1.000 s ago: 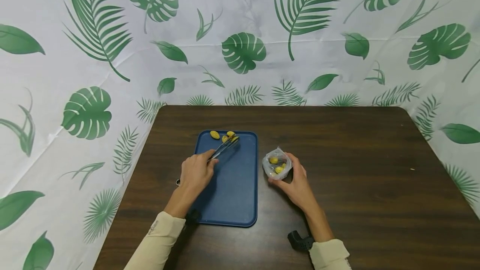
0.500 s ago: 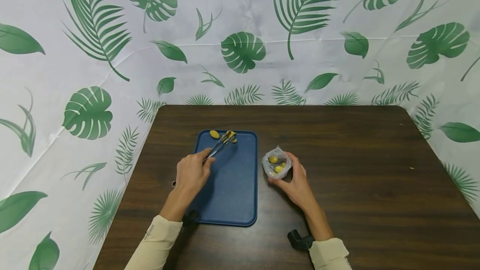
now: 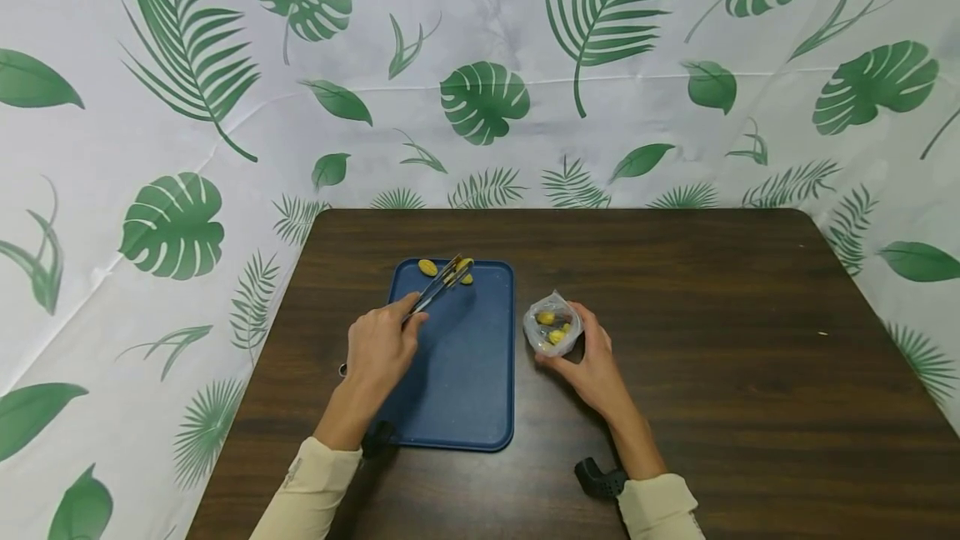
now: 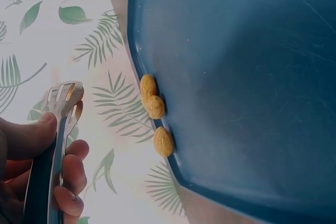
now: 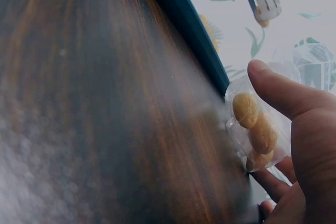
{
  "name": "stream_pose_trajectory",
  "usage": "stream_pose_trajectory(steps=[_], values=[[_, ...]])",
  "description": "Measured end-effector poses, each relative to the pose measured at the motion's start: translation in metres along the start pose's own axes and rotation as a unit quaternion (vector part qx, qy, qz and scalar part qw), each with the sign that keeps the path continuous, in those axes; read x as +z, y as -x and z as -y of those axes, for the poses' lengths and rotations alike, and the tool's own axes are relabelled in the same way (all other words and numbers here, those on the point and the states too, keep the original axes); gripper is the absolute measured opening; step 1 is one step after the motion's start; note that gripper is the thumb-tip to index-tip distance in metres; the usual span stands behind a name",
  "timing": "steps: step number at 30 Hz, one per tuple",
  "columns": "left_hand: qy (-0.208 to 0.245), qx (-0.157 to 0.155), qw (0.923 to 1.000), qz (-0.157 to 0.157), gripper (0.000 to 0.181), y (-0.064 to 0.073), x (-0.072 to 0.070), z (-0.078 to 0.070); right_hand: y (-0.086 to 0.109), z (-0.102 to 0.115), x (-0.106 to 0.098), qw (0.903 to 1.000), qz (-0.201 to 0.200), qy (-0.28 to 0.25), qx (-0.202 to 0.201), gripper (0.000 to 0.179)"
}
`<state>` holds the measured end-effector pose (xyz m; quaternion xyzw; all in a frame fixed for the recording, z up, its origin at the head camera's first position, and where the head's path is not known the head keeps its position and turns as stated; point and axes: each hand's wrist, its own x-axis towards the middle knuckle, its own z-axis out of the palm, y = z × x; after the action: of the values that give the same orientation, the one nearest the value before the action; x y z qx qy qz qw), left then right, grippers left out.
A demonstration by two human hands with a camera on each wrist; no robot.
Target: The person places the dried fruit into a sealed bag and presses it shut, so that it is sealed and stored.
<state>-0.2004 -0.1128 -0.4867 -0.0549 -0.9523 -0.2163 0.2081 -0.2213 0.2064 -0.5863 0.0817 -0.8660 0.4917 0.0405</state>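
My left hand (image 3: 381, 348) grips metal tongs (image 3: 435, 290) with slotted tips and a dark handle, over the far part of the blue tray (image 3: 468, 373). In the left wrist view, yellow shows through the slots of the tongs (image 4: 64, 98); in the right wrist view, a yellowish bit pokes out at their tip. Several wrinkled yellow oval pieces (image 4: 163, 141) lie along the tray's far edge. My right hand (image 3: 592, 365) holds a clear plastic bag (image 3: 534, 342), mouth upward, between thumb and fingers beside the tray. Inside it are several yellow oval pieces (image 5: 262, 135).
A dark wooden table (image 3: 712, 357) carries the tray and bag. Behind it hangs a white cloth (image 3: 405, 140) printed with green leaves. A black wrist mount (image 3: 598, 480) sits on the right wrist, and a small pale speck (image 3: 822, 333) lies on the table's right side.
My left hand has drawn slightly left and back, and the tongs' tips have shifted left among the yellow pieces at the tray's far edge. The right hand and bag stay put.
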Motion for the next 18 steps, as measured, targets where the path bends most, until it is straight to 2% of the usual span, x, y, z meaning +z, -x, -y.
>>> stream_pose_trajectory(steps=[18], values=[[0.015, 0.012, 0.9997, -0.013, 0.037, 0.0022, -0.0054, -0.0064, -0.0012, -0.0004, 0.0001, 1.0, 0.0, -0.005, 0.0, 0.095]])
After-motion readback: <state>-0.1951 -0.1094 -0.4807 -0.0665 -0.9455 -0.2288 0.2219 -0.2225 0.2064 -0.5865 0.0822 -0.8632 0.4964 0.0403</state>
